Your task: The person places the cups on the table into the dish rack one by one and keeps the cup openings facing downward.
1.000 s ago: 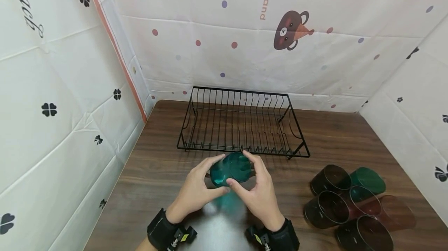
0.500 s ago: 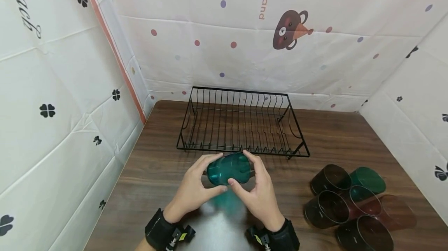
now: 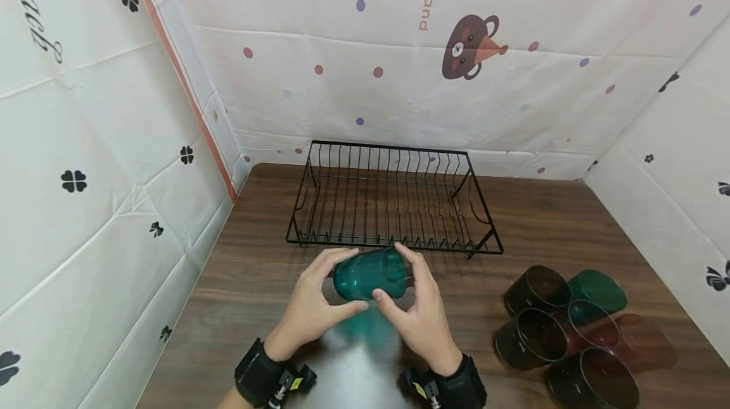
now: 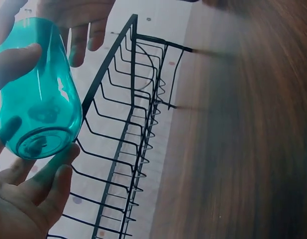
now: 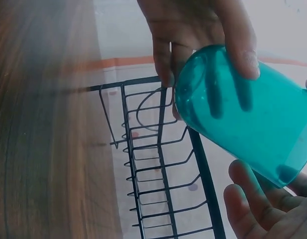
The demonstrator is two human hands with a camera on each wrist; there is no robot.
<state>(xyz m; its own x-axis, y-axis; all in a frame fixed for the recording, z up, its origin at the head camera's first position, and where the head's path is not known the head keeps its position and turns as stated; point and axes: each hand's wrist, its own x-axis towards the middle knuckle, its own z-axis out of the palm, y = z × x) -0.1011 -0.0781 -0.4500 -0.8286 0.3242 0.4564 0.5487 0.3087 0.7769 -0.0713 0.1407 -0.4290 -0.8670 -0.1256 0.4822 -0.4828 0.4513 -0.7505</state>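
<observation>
A see-through teal tumbler (image 3: 367,274) is held up by both hands in the head view, lying nearly on its side in front of the rack. The left hand (image 3: 313,301) grips its base end, thumb below and fingers above. At the rim end, the right hand (image 3: 419,307) holds it with the thumb against the near side and fingers over the far side. The left wrist view shows the round base of the tumbler (image 4: 39,89) by the left fingers. In the right wrist view the open end of the tumbler (image 5: 243,109) points toward the right hand.
Behind the hands a black wire dish rack (image 3: 390,148) stands on the wooden table (image 3: 239,307). Several tumblers cluster at the right, among them a dark brown one (image 3: 536,288), a green one (image 3: 601,295) and a reddish one (image 3: 647,345). A patterned cloth wall (image 3: 342,98) rises behind.
The tumbler has turned further onto its side, its base end swinging left. The left hand has shifted slightly left with it, while the right hand stays nearly in place.
</observation>
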